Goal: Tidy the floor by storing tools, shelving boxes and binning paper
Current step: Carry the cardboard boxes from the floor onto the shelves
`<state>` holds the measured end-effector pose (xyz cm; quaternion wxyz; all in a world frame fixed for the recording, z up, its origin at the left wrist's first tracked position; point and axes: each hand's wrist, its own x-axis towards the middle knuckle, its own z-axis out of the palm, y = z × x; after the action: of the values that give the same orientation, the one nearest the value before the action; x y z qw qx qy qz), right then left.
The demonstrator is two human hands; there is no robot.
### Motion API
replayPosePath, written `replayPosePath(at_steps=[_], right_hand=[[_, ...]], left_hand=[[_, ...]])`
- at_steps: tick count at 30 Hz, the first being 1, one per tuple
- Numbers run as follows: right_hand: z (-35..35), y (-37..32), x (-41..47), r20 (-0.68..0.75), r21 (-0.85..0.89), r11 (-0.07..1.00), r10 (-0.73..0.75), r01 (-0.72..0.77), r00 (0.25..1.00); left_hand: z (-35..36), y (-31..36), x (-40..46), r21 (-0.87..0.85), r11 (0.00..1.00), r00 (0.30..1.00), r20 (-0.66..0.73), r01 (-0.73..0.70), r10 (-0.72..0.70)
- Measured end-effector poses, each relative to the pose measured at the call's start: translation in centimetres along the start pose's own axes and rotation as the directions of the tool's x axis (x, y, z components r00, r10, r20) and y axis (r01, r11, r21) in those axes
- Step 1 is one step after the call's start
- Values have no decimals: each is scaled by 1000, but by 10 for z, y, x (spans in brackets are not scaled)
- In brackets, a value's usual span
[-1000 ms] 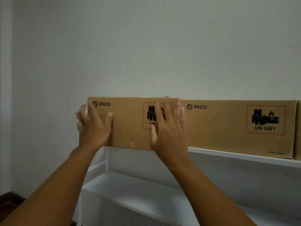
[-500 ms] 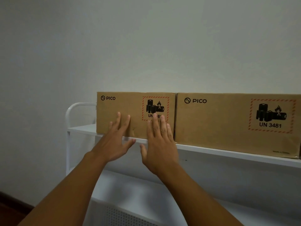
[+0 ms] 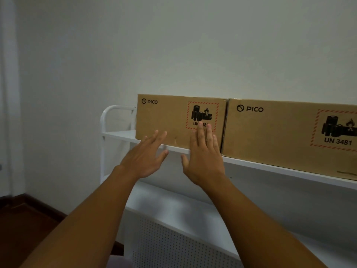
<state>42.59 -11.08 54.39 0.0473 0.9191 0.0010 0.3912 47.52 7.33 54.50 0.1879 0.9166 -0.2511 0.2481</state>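
White shelf rack (image 3: 251, 163) carries two cardboard boxes side by side, long axes along the shelf. The left box (image 3: 166, 120) sits straight ahead of both hands, touching its neighbour (image 3: 280, 136). Right hand (image 3: 204, 161) nearer, fingers together, flat on its face; left hand (image 3: 144, 159) splayed, empty. Both read "PICO", "UN 3481".

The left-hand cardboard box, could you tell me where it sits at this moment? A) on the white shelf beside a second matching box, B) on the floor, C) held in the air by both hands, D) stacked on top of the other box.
A: the left-hand box rests on the white shelf, next to the second box, with both hands open.
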Motion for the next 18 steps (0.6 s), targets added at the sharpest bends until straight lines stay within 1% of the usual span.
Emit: replayPosePath(at_steps=[3,6,9,11,14,16,18], right_hand=[[-22,-12,-7,39,79,997,1,-4,999],[-38,-33,-29,42,206,978,-36,27,998],[-40,-64,-60,46,329,938,-134,112,990],[-31,-91,-88,66,419,893,-213,166,975],[-13,-139,-141,130,554,811,-308,189,942],[-2,-173,-179,182,619,759,-388,201,903],[7,-207,-221,236,675,705,-485,217,842]], left_hand=[[-16,-5,-34,54,997,996,-70,52,-49],[-32,-10,-78,104,986,987,-115,127,-115],[-38,-22,-143,111,966,964,-158,234,-216],[-37,-31,-199,110,941,939,-166,321,-301],[-35,-45,-294,130,871,878,-153,473,-454],[-34,-52,-362,157,800,814,-162,579,-557],[-32,-56,-430,170,712,732,-157,681,-663]])
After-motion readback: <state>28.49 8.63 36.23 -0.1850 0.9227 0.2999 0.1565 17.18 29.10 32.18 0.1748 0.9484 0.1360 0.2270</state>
